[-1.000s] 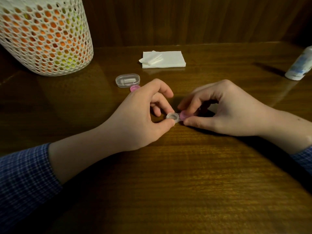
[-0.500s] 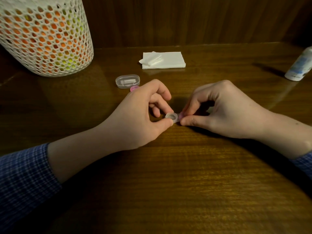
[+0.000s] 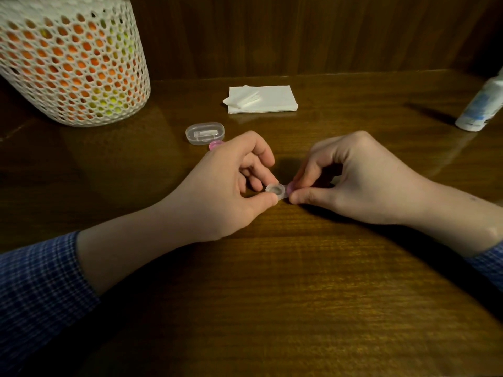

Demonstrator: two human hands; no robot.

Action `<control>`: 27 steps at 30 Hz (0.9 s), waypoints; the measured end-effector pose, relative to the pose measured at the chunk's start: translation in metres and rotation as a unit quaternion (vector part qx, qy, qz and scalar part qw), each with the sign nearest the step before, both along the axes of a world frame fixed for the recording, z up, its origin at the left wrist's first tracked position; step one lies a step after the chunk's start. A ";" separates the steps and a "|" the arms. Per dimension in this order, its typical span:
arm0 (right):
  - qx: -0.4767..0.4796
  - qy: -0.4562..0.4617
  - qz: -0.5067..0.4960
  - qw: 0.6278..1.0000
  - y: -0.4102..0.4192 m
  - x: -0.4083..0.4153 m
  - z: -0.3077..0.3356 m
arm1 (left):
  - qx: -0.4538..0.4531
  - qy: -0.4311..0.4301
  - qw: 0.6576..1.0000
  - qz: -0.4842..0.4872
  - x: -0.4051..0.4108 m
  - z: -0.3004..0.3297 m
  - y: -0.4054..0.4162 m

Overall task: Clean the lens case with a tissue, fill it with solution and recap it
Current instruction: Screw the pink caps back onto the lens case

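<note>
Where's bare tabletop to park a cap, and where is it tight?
Free: the wide near strip of table between the forearms; the stretch between the tissue and the solution bottle; the patch below the mesh basket. Crowded: around the lens case pinched by left hand and right hand, and by the clear box with the pink cap.

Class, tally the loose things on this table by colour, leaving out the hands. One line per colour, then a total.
White: 3 – basket, tissue, solution bottle
Clear: 2 – oval box, lens case
Pink: 2 – loose cap, cap on the lens case
Total: 7
</note>
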State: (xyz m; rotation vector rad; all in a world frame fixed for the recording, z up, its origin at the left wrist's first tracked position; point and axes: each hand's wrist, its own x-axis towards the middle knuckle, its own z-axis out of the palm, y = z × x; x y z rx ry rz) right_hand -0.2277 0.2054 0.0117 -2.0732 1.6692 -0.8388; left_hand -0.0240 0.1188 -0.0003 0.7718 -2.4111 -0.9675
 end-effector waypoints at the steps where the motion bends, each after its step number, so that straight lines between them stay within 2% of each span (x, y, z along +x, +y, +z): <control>1: -0.005 0.000 -0.006 1.000 0.000 0.002 -0.001 | -0.001 -0.001 1.000 0.000 0.000 0.000 0.000; 4: -0.005 0.000 -0.001 1.000 -0.001 0.001 -0.001 | -0.005 -0.006 1.000 -0.001 0.000 0.001 0.000; 9: 0.041 -0.001 0.059 0.997 -0.004 -0.010 0.005 | 0.002 -0.003 1.000 -0.003 0.000 0.001 -0.001; 17: -0.005 -0.010 0.014 1.000 -0.006 -0.001 -0.003 | 0.006 0.000 1.000 -0.009 0.000 0.001 -0.002; 23: 0.036 -0.001 0.071 0.997 -0.006 -0.012 0.004 | 0.013 0.005 1.000 -0.010 0.000 0.000 -0.001; 27: 0.026 0.005 0.064 0.998 -0.007 -0.012 0.002 | 0.015 0.008 1.000 -0.013 0.000 -0.001 -0.002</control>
